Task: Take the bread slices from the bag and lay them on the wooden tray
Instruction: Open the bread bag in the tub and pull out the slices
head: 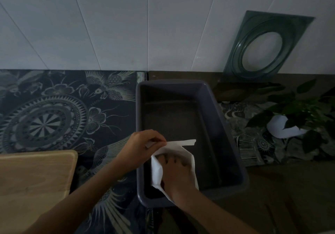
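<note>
A white paper bag (192,163) stands open inside the near end of a dark plastic bin (215,107). My left hand (139,148) pinches the bag's upper left rim and holds its mouth open. My right hand (176,172) is pushed down into the bag, with its fingertips hidden inside. No bread slice shows in this dim view. The wooden tray (32,175) lies at the lower left, bare, a little left of my left forearm.
A patterned dark cloth (54,110) covers the counter left of the bin. A leafy plant in a white pot (288,123) stands at the right. A dark glass lid (262,47) leans on the tiled wall behind.
</note>
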Action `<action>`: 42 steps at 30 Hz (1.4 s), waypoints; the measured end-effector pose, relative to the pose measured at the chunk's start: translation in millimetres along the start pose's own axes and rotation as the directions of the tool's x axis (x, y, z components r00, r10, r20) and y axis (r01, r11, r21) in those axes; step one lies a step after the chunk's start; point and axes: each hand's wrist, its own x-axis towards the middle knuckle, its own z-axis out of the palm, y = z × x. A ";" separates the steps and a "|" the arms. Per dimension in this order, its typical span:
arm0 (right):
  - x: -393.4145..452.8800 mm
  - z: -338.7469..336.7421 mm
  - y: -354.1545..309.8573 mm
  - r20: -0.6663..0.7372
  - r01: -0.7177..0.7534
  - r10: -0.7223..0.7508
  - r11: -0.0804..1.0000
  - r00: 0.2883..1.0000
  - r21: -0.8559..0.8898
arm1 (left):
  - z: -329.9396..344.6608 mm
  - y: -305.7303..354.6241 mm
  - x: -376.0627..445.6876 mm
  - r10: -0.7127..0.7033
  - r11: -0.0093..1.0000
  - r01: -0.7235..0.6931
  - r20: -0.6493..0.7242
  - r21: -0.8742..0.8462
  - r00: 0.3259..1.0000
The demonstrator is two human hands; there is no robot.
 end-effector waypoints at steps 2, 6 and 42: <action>-1.1 -5.7 -1.4 -0.006 0.003 -0.004 1.000 1.000 -0.027 | -0.5 -0.6 0.3 -0.008 1.000 0.008 -0.001 -0.003 1.000; -8.9 -18.5 -0.4 -0.030 0.018 -0.020 0.997 0.999 -0.071 | -0.6 -0.8 1.1 -0.035 0.999 0.035 0.007 0.000 0.999; -100.2 -150.1 80.4 -0.447 0.442 -0.253 0.808 0.858 0.390 | -28.9 46.0 -0.1 -0.196 0.919 0.200 0.045 -0.339 0.980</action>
